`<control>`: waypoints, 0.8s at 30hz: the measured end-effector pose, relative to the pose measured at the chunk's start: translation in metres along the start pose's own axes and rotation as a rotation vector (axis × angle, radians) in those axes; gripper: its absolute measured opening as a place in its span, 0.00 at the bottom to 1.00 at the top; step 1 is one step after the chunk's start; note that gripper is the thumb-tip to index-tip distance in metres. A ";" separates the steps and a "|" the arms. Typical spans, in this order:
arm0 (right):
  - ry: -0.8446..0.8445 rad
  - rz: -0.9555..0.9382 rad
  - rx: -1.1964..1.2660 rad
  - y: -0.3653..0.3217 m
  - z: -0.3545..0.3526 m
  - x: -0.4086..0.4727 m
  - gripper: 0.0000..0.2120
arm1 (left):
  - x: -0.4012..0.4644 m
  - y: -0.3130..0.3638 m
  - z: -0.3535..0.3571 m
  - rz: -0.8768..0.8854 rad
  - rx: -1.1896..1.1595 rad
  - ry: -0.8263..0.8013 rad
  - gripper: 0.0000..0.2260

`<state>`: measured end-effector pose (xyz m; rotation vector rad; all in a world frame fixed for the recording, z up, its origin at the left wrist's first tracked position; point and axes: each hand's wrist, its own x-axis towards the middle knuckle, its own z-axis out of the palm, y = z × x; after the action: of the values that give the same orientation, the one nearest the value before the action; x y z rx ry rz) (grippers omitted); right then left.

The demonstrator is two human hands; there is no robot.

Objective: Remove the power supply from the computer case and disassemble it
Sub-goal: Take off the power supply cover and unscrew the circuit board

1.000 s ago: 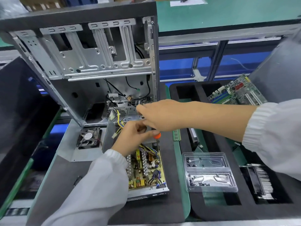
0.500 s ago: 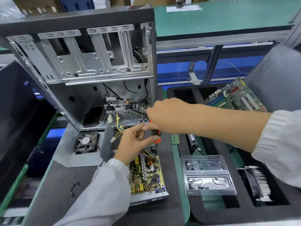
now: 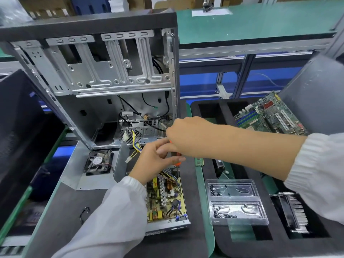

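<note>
Mostly hidden: the screwdriver [image 3: 177, 158], only orange bits of its handle and a short dark shaft showing between the two hands. Right hand [image 3: 188, 135] is curled over the top of the handle, left hand [image 3: 155, 161] pinches it lower down with thumb and fingers; tip contact point can't be made out. Power supply [image 3: 166, 200] lies opened on the dark mat [image 3: 61, 205] in front of the computer case [image 3: 104, 75], circuit board exposed, its far end covered by the left hand and left sleeve [image 3: 115, 215]. Its cover [image 3: 78, 168] with the fan [image 3: 98, 161] lies just beside it on the left, one flap standing upright. Yellow wires run from the supply back into the case.

Right of the supply, a narrow mat strip, then a green edge and a clear plastic tray [image 3: 236, 202] holding small screws; contents too small to tell further. Motherboard [image 3: 270, 114] sits far right, partly cut by the right forearm. Heatsink [image 3: 294, 211] lower right, half behind the right sleeve. Dark panel crowds the left edge.
</note>
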<state>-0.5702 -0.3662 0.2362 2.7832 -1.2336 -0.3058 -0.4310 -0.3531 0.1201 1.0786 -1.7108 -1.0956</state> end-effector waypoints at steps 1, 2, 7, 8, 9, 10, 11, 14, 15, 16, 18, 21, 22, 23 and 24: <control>-0.010 -0.017 -0.018 -0.002 0.001 0.001 0.14 | 0.000 -0.001 -0.001 -0.001 -0.005 -0.011 0.19; -0.037 -0.043 -0.004 -0.002 0.001 0.001 0.12 | 0.001 0.001 -0.002 -0.003 -0.022 -0.023 0.19; -0.207 -0.206 0.079 0.009 -0.008 -0.007 0.16 | -0.006 -0.008 -0.011 -0.065 -0.013 -0.038 0.16; -0.227 -0.231 0.088 0.010 -0.010 -0.008 0.18 | -0.007 -0.009 -0.010 -0.069 -0.022 -0.025 0.15; -0.241 -0.248 0.105 0.010 -0.011 -0.007 0.19 | -0.009 -0.012 -0.009 -0.061 -0.023 -0.012 0.15; -0.242 -0.250 0.126 0.011 -0.011 -0.006 0.19 | -0.010 -0.014 -0.007 -0.052 -0.025 0.013 0.15; -0.229 -0.222 0.151 0.012 -0.011 -0.006 0.20 | -0.009 -0.013 -0.006 -0.051 -0.021 0.040 0.13; -0.104 -0.048 0.107 0.008 -0.007 -0.002 0.21 | -0.007 -0.014 -0.003 -0.087 -0.087 0.050 0.14; -0.065 -0.029 0.058 0.004 -0.005 0.000 0.19 | -0.006 -0.013 -0.002 -0.085 -0.074 0.046 0.15; -0.048 -0.036 0.015 0.000 -0.003 0.001 0.16 | -0.005 -0.013 -0.001 -0.075 -0.058 0.048 0.14; -0.064 -0.079 -0.016 -0.005 -0.001 0.002 0.11 | -0.005 -0.012 -0.002 -0.088 -0.068 0.034 0.18; -0.149 -0.178 0.036 0.001 -0.005 -0.003 0.12 | -0.007 -0.014 -0.006 -0.098 -0.046 -0.012 0.16; -0.177 -0.216 0.042 0.004 -0.006 -0.005 0.15 | -0.007 -0.015 -0.007 -0.092 -0.042 -0.035 0.17; -0.202 -0.243 0.045 0.005 -0.007 -0.005 0.18 | -0.007 -0.014 -0.007 -0.094 -0.040 -0.053 0.17; -0.229 -0.261 0.055 0.005 -0.007 -0.005 0.19 | -0.008 -0.013 -0.006 -0.093 -0.032 -0.056 0.15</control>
<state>-0.5755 -0.3658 0.2447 3.0278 -0.9245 -0.6330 -0.4201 -0.3507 0.1082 1.1266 -1.6957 -1.2181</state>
